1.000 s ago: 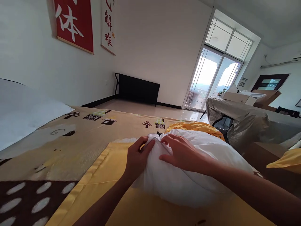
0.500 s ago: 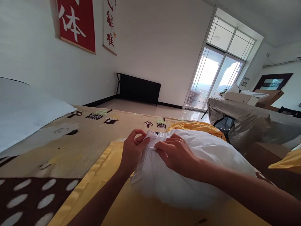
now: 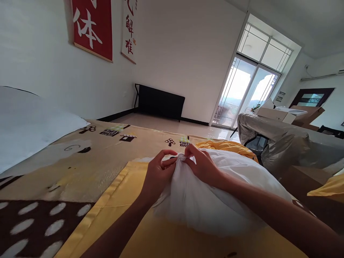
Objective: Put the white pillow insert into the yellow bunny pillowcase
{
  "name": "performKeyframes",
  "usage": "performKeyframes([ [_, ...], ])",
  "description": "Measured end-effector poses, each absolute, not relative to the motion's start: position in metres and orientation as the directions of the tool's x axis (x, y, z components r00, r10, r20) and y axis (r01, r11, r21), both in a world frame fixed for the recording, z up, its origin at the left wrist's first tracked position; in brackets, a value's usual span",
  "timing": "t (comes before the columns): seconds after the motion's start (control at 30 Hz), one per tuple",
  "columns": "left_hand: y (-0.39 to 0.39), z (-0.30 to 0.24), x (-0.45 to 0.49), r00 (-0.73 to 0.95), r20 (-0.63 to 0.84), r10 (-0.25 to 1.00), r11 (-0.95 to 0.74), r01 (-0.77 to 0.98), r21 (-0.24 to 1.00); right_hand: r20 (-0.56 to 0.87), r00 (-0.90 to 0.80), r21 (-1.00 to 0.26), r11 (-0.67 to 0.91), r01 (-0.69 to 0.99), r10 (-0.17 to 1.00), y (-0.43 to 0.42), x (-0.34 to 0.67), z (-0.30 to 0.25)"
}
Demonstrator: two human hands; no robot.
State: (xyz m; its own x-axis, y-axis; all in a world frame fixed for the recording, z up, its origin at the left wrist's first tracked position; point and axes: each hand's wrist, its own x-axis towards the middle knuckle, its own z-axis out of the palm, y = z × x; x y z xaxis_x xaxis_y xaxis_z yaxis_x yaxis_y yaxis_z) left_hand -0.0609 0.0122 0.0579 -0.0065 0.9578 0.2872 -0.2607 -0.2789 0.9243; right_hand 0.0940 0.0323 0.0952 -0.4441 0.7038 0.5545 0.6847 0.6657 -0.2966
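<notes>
A plump white pillow (image 3: 225, 200) lies on a yellow cloth (image 3: 118, 200) spread over a patterned bedsheet (image 3: 88, 157). My left hand (image 3: 157, 175) pinches the pillow's left corner between thumb and fingers. Right beside it, my right hand (image 3: 202, 165) also grips the bunched white fabric at that same corner, fingers curled. The two hands nearly touch. A crumpled yellow cloth (image 3: 228, 146) shows behind the pillow.
A second white pillow (image 3: 27, 125) lies at the far left of the bed. Beyond the bed are a black table (image 3: 159, 102) against the wall, a glass balcony door (image 3: 242, 96), and grey-covered furniture (image 3: 282, 143) with cardboard boxes (image 3: 287, 113) at the right.
My right hand slid from the pillow's top up to the left corner and closed on the fabric beside my left hand. The corner is bunched up higher.
</notes>
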Motion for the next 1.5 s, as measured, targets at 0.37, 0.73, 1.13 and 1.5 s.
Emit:
performKeyframes([
  [0.37, 0.003, 0.066, -0.080, 0.021, 0.761, 0.648, -0.595, 0.639, 0.488, 0.613, -0.446, -0.149, 0.649, 0.746, 0.653, 0.026, 0.109, 0.129],
  [0.73, 0.030, 0.057, -0.110, 0.410, 0.132, 0.902, -0.365, 0.567, 0.739, 0.732, -0.321, -0.105, 0.564, 0.819, 0.602, 0.033, 0.139, 0.146],
  [1.13, 0.025, 0.068, -0.128, 0.511, -0.009, 0.860, -0.256, 0.445, 0.858, 0.645, -0.277, -0.174, 0.490, 0.854, 0.713, 0.043, 0.149, 0.143],
  [1.5, 0.043, 0.060, -0.148, 0.569, -0.066, 0.820, -0.279, 0.498, 0.821, 0.590, -0.245, -0.301, 0.491, 0.817, 0.769, 0.046, 0.147, 0.147],
])
